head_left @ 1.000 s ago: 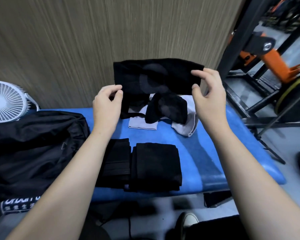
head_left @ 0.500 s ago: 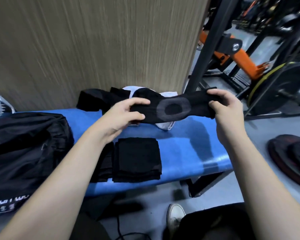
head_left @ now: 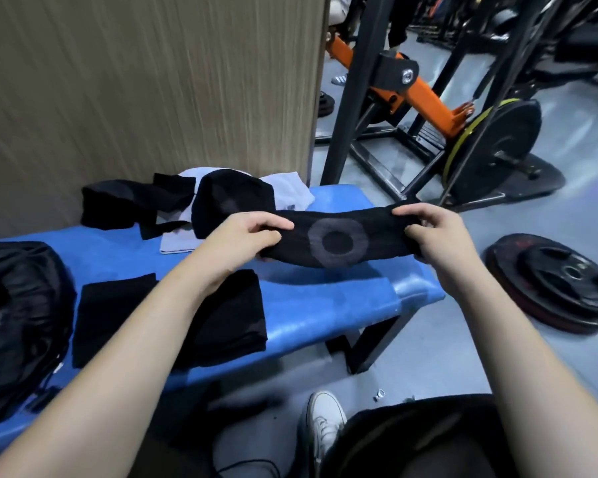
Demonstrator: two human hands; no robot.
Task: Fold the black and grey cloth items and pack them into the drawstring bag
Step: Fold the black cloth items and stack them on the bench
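A person's left hand [head_left: 252, 232] and right hand [head_left: 428, 229] each pinch one end of a black knitted sleeve [head_left: 339, 241], marked with a grey ring, holding it stretched flat just above the far right part of a blue padded bench [head_left: 325, 305]; both hands have fingers curled over the fabric's ends. Two black cloths already folded [head_left: 118, 315] lie side by side on the near part of the bench, partly under the left forearm; the black drawstring bag [head_left: 18, 305] sits at the bench's left end, and whether anything is inside it cannot be told. An unfolded heap of black pieces [head_left: 173, 201] over a pale grey cloth [head_left: 283, 191] waits at the back, against the wood-grain wall. By this showing the job stands roughly midway; folding is under way, packing seemingly not begun. No brand, label or legible writing appears on the sleeve, the bag or the weight plates [head_left: 560, 281] on the floor at right.
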